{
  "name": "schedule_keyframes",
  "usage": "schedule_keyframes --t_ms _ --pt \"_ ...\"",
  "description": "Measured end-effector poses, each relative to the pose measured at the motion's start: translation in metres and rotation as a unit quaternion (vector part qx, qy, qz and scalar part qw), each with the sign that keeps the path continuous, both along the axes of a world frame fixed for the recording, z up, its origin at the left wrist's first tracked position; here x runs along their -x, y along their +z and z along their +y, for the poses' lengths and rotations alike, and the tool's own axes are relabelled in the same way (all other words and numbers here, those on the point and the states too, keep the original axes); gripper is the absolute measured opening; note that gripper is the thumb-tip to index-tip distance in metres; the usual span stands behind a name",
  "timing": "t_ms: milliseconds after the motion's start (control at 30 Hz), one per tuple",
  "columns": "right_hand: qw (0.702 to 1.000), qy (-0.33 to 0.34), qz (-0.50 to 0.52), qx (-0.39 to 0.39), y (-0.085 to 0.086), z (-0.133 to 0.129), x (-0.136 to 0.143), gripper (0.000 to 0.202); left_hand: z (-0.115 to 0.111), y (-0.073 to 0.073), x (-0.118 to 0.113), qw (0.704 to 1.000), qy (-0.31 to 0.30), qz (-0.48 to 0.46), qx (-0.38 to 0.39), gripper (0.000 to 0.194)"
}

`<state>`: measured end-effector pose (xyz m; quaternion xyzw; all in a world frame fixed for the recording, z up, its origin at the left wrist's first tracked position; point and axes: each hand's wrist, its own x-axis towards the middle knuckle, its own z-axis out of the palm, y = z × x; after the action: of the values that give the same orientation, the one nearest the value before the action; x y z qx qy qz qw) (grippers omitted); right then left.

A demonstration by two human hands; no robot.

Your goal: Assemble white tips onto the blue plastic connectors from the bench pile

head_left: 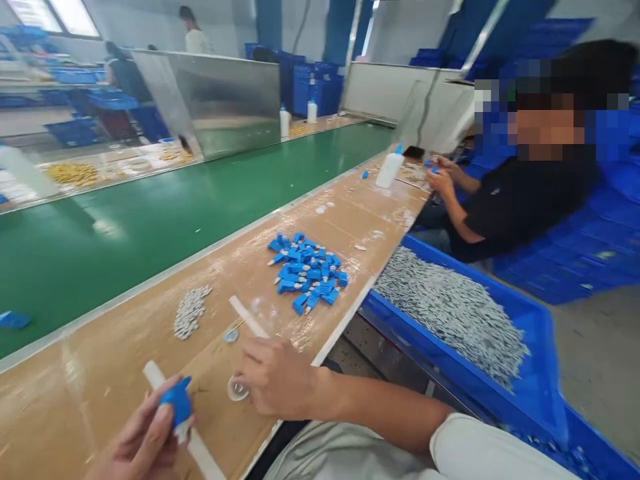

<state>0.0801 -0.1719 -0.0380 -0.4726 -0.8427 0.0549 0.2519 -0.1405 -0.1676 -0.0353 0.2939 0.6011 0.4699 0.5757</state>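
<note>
My left hand [150, 433], low in the view, pinches a blue plastic piece [176, 401] with a whitish part at its lower end. To its right, my right hand [275, 377] is over the table edge beside a small clear round dish [237, 389]; its fingers are bent together, and whatever they hold is hidden. A pile of blue pieces with white tips [307, 270] lies beyond my right hand. Small grey-white parts [191, 312] are heaped farther left. A small pale blob with a thin stick [231, 335] rests near the dish.
A green conveyor belt [200, 200] runs along the far side of the brown table [360, 220]. At right a blue bin [543, 347] holds many grey parts. A white bottle [390, 168] stands near another person [530, 193], whose hands hold a blue piece.
</note>
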Motion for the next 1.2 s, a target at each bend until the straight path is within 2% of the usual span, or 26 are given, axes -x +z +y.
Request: schedule_keyframes --t_ms 100,200,267,367,433,500,600,700,833,1200 --pt "0.997 0.053 0.060 0.017 -0.003 -0.008 0.003 0.018 -0.015 0.008 -0.024 0.996 0.014 -0.084 -0.011 0.051" --pt "0.988 0.054 0.134 0.061 -0.008 -0.012 -0.002 0.020 -0.025 0.006 -0.033 0.988 -0.014 -0.153 -0.021 0.046" --pt "0.954 0.012 0.246 0.173 -0.009 -0.011 -0.009 0.016 -0.031 0.005 -0.034 0.981 -0.023 -0.190 -0.021 0.044" --pt "0.881 -0.013 0.367 0.298 -0.004 -0.007 -0.021 0.019 -0.040 0.006 -0.035 0.972 -0.045 -0.229 -0.011 0.040" --pt "0.843 -0.012 0.427 0.327 0.003 -0.005 -0.025 0.021 -0.044 0.008 -0.037 0.966 -0.064 -0.249 -0.004 0.038" --pt "0.823 -0.002 0.468 0.321 0.014 -0.004 -0.025 0.021 -0.045 0.010 -0.039 0.960 -0.085 -0.266 -0.004 0.036" --pt "0.832 0.005 0.482 0.276 0.031 -0.009 -0.020 0.017 -0.046 0.012 -0.042 0.952 -0.115 -0.283 -0.012 0.034" --pt "0.870 0.006 0.440 0.223 0.044 -0.019 -0.013 0.012 -0.047 0.015 -0.043 0.948 -0.129 -0.291 -0.016 0.035" --pt "0.905 0.024 0.389 0.168 0.048 -0.031 -0.009 0.009 -0.049 0.020 -0.043 0.947 -0.126 -0.296 -0.012 0.037" --pt "0.909 0.067 0.371 0.177 0.047 -0.037 -0.007 0.013 -0.051 0.020 -0.045 0.942 -0.129 -0.309 -0.012 0.037"
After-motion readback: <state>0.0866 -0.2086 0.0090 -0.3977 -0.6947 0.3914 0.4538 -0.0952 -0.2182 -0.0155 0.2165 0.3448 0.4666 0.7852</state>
